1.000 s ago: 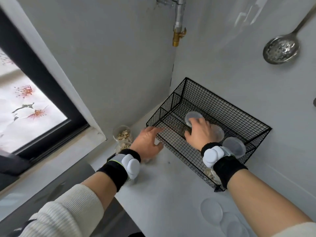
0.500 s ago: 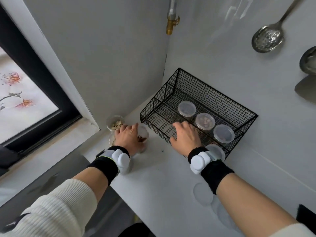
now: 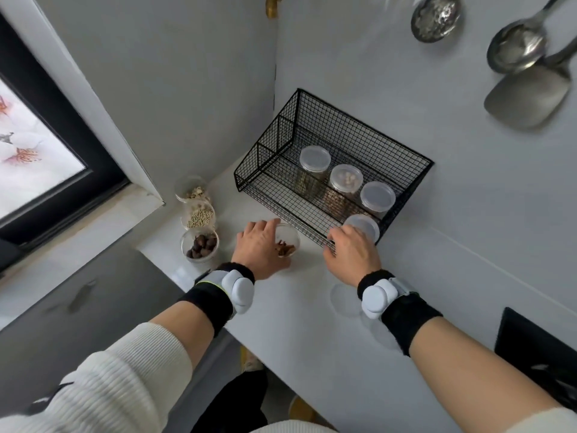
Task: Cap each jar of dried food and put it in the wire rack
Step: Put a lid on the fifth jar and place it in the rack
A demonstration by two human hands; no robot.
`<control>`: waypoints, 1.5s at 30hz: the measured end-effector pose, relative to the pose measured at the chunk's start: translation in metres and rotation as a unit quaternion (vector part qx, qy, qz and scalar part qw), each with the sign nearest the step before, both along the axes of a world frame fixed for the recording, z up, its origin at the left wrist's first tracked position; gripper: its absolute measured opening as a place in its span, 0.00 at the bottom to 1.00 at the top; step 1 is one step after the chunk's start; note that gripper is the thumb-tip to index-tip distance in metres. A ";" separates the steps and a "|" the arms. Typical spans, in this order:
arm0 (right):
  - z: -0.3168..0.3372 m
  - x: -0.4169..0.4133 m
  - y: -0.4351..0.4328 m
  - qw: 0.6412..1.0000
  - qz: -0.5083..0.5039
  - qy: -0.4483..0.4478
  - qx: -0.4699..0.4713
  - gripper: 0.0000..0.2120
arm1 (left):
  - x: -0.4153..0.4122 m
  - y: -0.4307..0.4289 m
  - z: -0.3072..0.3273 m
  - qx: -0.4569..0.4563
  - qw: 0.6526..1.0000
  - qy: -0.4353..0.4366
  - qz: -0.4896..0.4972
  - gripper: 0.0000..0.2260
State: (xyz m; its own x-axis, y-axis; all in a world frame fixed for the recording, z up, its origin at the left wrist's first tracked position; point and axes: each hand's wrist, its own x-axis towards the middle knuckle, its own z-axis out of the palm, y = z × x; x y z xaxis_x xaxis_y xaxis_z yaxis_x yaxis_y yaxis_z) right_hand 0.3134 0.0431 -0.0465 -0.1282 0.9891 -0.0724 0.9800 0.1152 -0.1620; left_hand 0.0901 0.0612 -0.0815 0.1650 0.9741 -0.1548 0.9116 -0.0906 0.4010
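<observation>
Home kitchen: hanging ladles (image 3: pixel 515 48), counter (image 3: pixel 299 307).

soft even daylight, wide-angle edge distortion

A: Wire rack (image 3: pixel 368 135)?
B: Thin metal mesh, black coating, matt.
A: Containers?
B: Uncapped jar (image 3: pixel 290 237) and the three beside it: clear plastic, glossy walls. Lids (image 3: pixel 314 157) in the rack: translucent plastic, frosted, smooth.
A: Surface (image 3: pixel 281 323)?
B: White, smooth, faint sheen. Material cannot be told.
A: Utensils on the wall?
B: Skimmer (image 3: pixel 435 15) and ladle (image 3: pixel 515 50): polished metal, bright reflections. Spatula (image 3: pixel 527 98): metal, duller, brushed look. Pipe fitting (image 3: pixel 271 7): brass-coloured metal.
A: Worn items?
B: Wristbands (image 3: pixel 207 303): black cloth, fuzzy nap. Pods (image 3: pixel 374 296) on them: white plastic, glossy. Sleeve (image 3: pixel 125 376): cream knit, ribbed.
</observation>
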 end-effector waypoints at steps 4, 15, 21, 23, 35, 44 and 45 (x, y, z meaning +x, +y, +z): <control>-0.016 0.014 -0.028 0.999 0.008 0.000 -0.036 0.12 | 0.015 -0.027 -0.005 -0.004 1.000 -0.026 -0.005 0.44; -0.083 0.045 -0.055 0.967 -0.036 -0.062 -0.243 0.41 | 0.027 -0.056 -0.029 -0.011 0.991 -0.134 -0.008 0.45; -0.100 0.047 -0.048 0.964 -0.027 -0.061 -0.259 0.39 | 0.022 -0.056 -0.051 -0.069 0.978 -0.197 0.016 0.54; -0.104 0.047 -0.048 0.965 -0.033 -0.038 -0.258 0.40 | 0.023 -0.057 -0.058 -0.084 0.976 -0.196 0.028 0.51; -0.047 0.047 -0.042 0.927 -0.143 0.231 -0.258 0.30 | 0.028 -0.075 -0.026 -0.028 0.977 -0.206 0.038 0.42; 0.012 0.046 -0.033 0.896 -0.143 0.386 -0.169 0.25 | 0.031 -0.093 0.030 0.003 0.985 -0.171 0.020 0.42; 0.020 0.044 -0.034 0.892 -0.129 0.400 -0.167 0.27 | 0.032 -0.096 0.036 0.010 0.986 -0.168 0.017 0.42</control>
